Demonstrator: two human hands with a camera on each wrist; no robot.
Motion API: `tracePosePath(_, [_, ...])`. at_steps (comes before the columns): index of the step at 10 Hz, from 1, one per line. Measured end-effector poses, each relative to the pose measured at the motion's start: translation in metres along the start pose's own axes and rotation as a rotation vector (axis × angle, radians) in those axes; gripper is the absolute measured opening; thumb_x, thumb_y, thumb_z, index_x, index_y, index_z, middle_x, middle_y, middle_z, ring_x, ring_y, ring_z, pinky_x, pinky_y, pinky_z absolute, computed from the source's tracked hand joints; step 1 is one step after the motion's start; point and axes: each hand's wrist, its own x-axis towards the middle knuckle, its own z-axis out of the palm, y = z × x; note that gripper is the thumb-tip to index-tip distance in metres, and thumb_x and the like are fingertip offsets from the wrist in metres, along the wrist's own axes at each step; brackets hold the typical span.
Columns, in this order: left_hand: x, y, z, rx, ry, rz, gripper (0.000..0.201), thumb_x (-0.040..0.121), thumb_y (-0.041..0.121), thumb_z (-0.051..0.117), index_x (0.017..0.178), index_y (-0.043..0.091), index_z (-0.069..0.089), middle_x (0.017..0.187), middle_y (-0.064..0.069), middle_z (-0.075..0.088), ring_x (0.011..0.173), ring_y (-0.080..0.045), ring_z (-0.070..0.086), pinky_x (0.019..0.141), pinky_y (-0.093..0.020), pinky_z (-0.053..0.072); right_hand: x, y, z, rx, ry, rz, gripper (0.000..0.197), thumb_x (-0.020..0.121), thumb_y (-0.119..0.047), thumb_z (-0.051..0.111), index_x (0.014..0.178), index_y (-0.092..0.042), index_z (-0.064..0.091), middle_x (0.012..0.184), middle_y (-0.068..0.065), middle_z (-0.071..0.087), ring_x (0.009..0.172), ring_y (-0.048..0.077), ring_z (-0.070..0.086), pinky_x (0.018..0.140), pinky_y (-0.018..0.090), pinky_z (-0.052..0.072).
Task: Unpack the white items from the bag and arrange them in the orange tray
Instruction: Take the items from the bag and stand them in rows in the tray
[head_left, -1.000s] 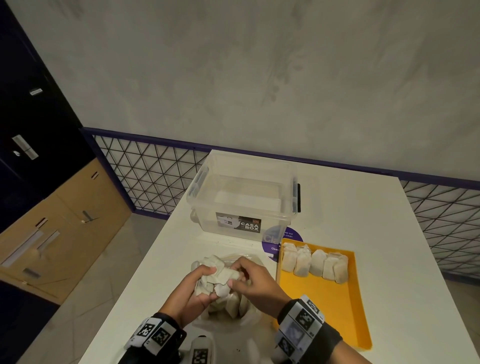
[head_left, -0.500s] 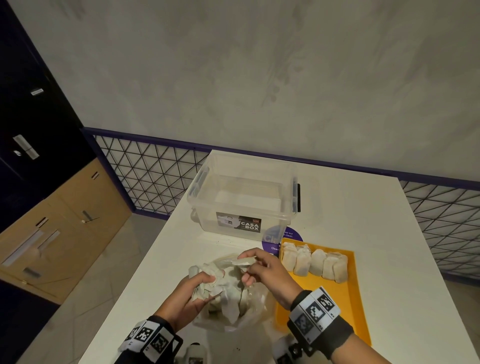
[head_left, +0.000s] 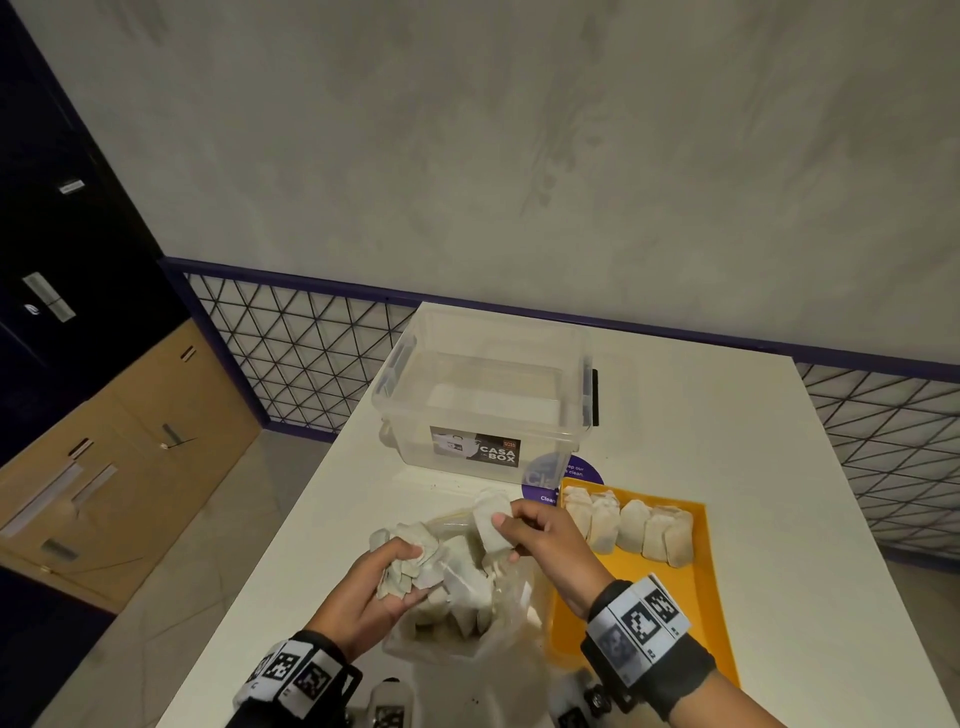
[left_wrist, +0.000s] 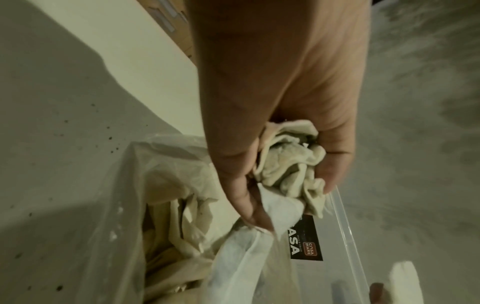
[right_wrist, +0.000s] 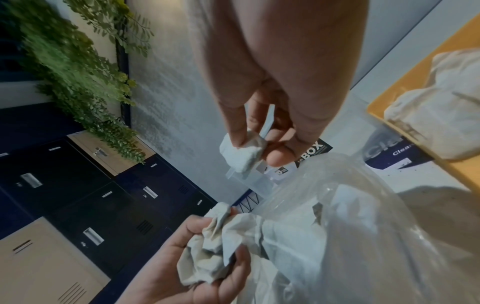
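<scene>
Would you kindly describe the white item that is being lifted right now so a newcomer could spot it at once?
Start at the clear plastic storage box on the white table; nearer the person lies a clear plastic bag of crumpled white pouches. Just above it, the right hand pinches one white pouch, the only one held clear of the pile.

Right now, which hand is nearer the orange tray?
Right. The right hand hangs beside the orange tray's left rim; the left hand is across the bag.

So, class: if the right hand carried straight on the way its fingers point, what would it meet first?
Probably the clear storage box: the right hand, pinching a white item, points across the bag toward it, though depth is unclear.
</scene>
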Motion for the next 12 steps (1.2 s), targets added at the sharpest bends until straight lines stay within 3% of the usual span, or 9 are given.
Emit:
tracePosePath(2, [0.002, 0.002, 0.006, -0.505, -0.202, -0.034, 0.04, 0.062, -0.008, 0.067, 0.1, 0.002, 0.06, 0.104, -0.017, 0.068, 0.097, -0.029, 0.066, 0.091, -0.044, 0.053, -0.002, 0.003, 0.002, -0.054, -0.137, 0.081, 0.025, 0.087, -0.014, 0.061, 0.063, -0.013, 0.053, 0.097, 0.001, 0.058, 0.091, 0.009, 0.054, 0.08, 0.016, 0.041])
tracePosePath(4, [-0.016, 0.012, 0.024, -0.522, -0.314, -0.015, 0.022, 0.075, -0.007, 0.051, 0.069, -0.003, 0.072, 0.08, -0.019, 0.071, 0.07, -0.031, 0.072, 0.064, -0.042, 0.061, 0.002, 0.0, 0.01, -0.206, -0.288, 0.096, 0.022, 0.085, -0.013, 0.063, 0.065, -0.018, 0.056, 0.134, -0.013, 0.043, 0.125, 0.003, 0.039, 0.103, 0.024, 0.029])
tracePosePath(5, [-0.021, 0.014, 0.026, -0.503, -0.362, -0.038, 0.038, 0.034, -0.016, 0.081, 0.069, -0.005, 0.073, 0.08, -0.019, 0.071, 0.072, -0.031, 0.072, 0.061, -0.04, 0.06, 0.004, 0.0, 0.013, -0.135, -0.281, 0.136, 0.019, 0.082, -0.014, 0.066, 0.066, -0.015, 0.057, 0.13, -0.005, 0.049, 0.119, 0.005, 0.043, 0.097, 0.021, 0.035])
tracePosePath(6, [-0.013, 0.011, 0.018, -0.541, -0.378, -0.038, 0.048, 0.027, -0.017, 0.082, 0.071, -0.001, 0.072, 0.081, -0.014, 0.068, 0.075, -0.029, 0.071, 0.059, -0.039, 0.06, 0.002, -0.001, 0.016, 0.019, -0.29, 0.216, 0.014, 0.078, -0.016, 0.067, 0.066, -0.012, 0.061, 0.089, 0.013, 0.065, 0.085, 0.015, 0.055, 0.079, 0.022, 0.042])
tracePosePath(7, [-0.011, 0.011, 0.015, -0.552, -0.37, -0.031, 0.048, 0.028, -0.015, 0.082, 0.072, 0.001, 0.072, 0.081, -0.012, 0.067, 0.072, -0.026, 0.07, 0.059, -0.037, 0.059, 0.002, 0.0, 0.013, 0.16, -0.28, 0.286, 0.036, 0.086, -0.003, 0.059, 0.055, -0.019, 0.061, 0.062, -0.005, 0.059, 0.063, 0.006, 0.056, 0.068, 0.019, 0.046])
tracePosePath(9, [-0.015, 0.01, 0.017, -0.602, -0.432, -0.02, 0.053, 0.027, -0.015, 0.083, 0.077, 0.003, 0.072, 0.076, -0.008, 0.066, 0.067, -0.023, 0.069, 0.053, -0.037, 0.058, 0.0, -0.006, 0.015, 0.367, -0.349, 0.401, 0.011, 0.087, 0.003, 0.054, 0.09, -0.002, 0.063, 0.108, 0.02, 0.062, 0.096, 0.025, 0.064, 0.088, 0.037, 0.054])
tracePosePath(10, [-0.011, 0.01, 0.014, -0.627, -0.468, -0.018, 0.05, 0.03, -0.015, 0.082, 0.077, 0.002, 0.073, 0.074, -0.007, 0.067, 0.067, -0.023, 0.069, 0.054, -0.038, 0.058, 0.0, -0.003, 0.017, 0.543, -0.44, 0.435, 0.037, 0.085, 0.003, 0.053, 0.121, 0.007, 0.052, 0.125, 0.028, 0.055, 0.105, 0.036, 0.061, 0.096, 0.047, 0.047])
tracePosePath(11, [-0.011, 0.01, 0.012, -0.678, -0.494, -0.038, 0.045, 0.038, -0.017, 0.079, 0.08, -0.001, 0.072, 0.076, -0.011, 0.069, 0.07, -0.026, 0.07, 0.062, -0.043, 0.059, 0.0, -0.007, 0.016, 0.655, -0.434, 0.377, 0.033, 0.087, 0.004, 0.051, 0.119, 0.012, 0.052, 0.124, 0.033, 0.054, 0.104, 0.039, 0.06, 0.094, 0.046, 0.049])
tracePosePath(12, [-0.014, 0.011, 0.018, -0.634, -0.436, 0.01, 0.041, 0.043, -0.012, 0.08, 0.08, 0.001, 0.069, 0.076, -0.012, 0.065, 0.069, -0.027, 0.069, 0.061, -0.045, 0.059, 0.0, -0.015, 0.016, 0.418, -0.234, 0.217, 0.011, 0.087, 0.003, 0.054, 0.08, 0.001, 0.061, 0.099, 0.026, 0.062, 0.085, 0.027, 0.06, 0.077, 0.03, 0.056])
